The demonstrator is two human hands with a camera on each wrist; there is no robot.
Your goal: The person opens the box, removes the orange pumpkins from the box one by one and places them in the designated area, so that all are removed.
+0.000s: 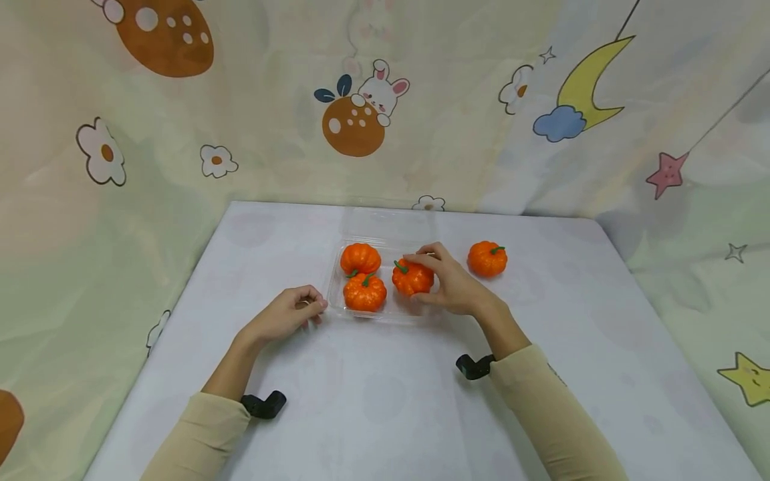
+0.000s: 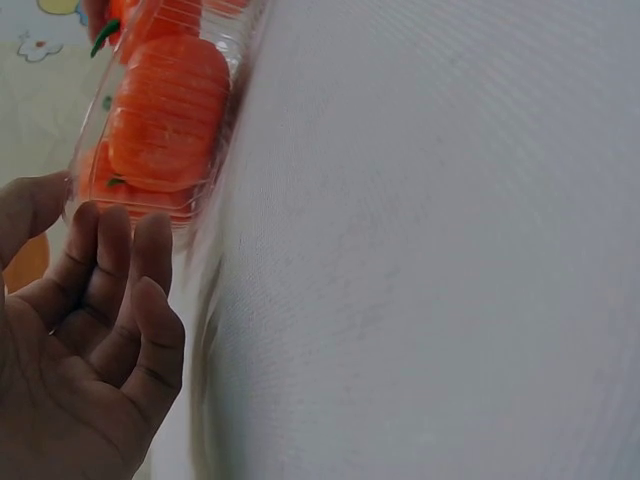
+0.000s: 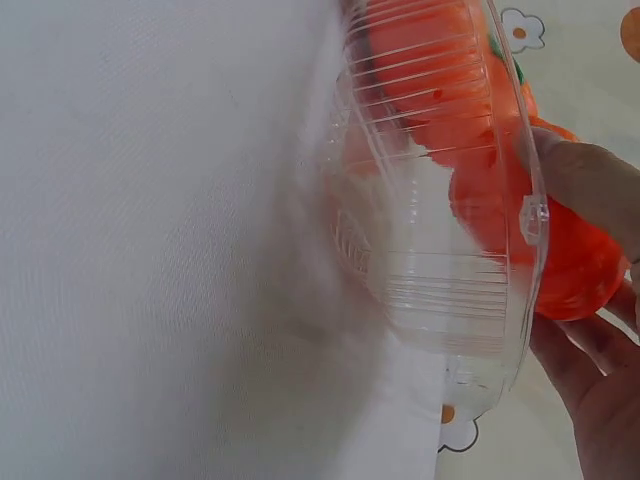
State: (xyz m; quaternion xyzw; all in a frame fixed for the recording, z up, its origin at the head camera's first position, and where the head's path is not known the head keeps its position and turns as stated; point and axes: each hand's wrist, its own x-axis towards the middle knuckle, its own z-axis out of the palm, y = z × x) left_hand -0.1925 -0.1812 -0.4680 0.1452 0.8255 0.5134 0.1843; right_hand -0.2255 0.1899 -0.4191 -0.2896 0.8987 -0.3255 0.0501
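My right hand [image 1: 452, 280] grips a small orange toy pumpkin [image 1: 412, 278] with a green stem, thumb on the near side and fingers on the far side. This pumpkin is over the right part of a clear plastic container [image 1: 391, 316]. In the container's left part sit two more pumpkins, a rear one [image 1: 361, 257] and a front one [image 1: 364, 294]. At the container's left edge, my left hand [image 1: 293, 312] pinches the rim between thumb and curled fingers; the left wrist view shows those fingertips [image 2: 113, 222] against the plastic wall.
Another toy pumpkin [image 1: 487, 259] lies on the white-covered table [image 1: 373, 401], right of the container. The container's clear lid [image 1: 388, 224] stands open at its back. A patterned cloth [image 1: 271, 100] hangs behind the table.
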